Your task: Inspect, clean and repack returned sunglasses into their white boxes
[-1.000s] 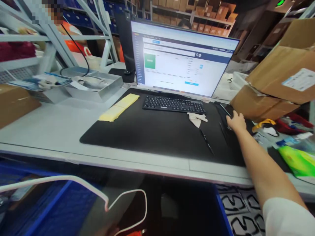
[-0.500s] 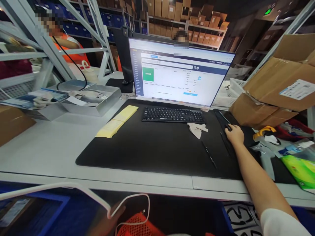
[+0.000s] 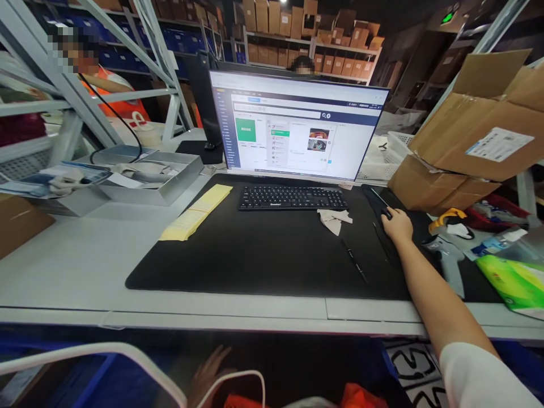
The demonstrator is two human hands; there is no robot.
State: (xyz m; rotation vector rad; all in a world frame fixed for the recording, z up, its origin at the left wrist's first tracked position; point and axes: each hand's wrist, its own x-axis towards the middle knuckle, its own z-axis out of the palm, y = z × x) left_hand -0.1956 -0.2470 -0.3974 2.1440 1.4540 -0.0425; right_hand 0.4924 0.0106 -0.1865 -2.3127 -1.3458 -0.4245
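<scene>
My right hand [image 3: 398, 225] rests closed over a black computer mouse [image 3: 387, 214] on the right part of the black desk mat [image 3: 263, 255]. Below the desk edge, in shadow, is my left hand [image 3: 211, 371], its fingers stretched out and slightly blurred; a white cable [image 3: 144, 362] passes in front of it. The monitor [image 3: 297, 124] shows a web page with a smaller window of pictures over it. A black keyboard [image 3: 293, 198] lies below the screen. Left of my right hand are a crumpled paper piece [image 3: 334, 220] and a black pen [image 3: 354, 260].
Yellow paper slips [image 3: 198, 212] lie at the mat's left. Open grey boxes [image 3: 170, 187] stand beyond them. On the right are a handheld scanner [image 3: 448, 263], a green tissue pack [image 3: 514, 283] and stacked cardboard boxes [image 3: 476, 130]. A person in an orange vest [image 3: 121, 96] is behind the frame.
A window with a list and pictures has appeared on the screen. My left hand has shifted slightly right beneath the desk, fingers more visible. The view has turned a little; my right hand stays on the mouse.
</scene>
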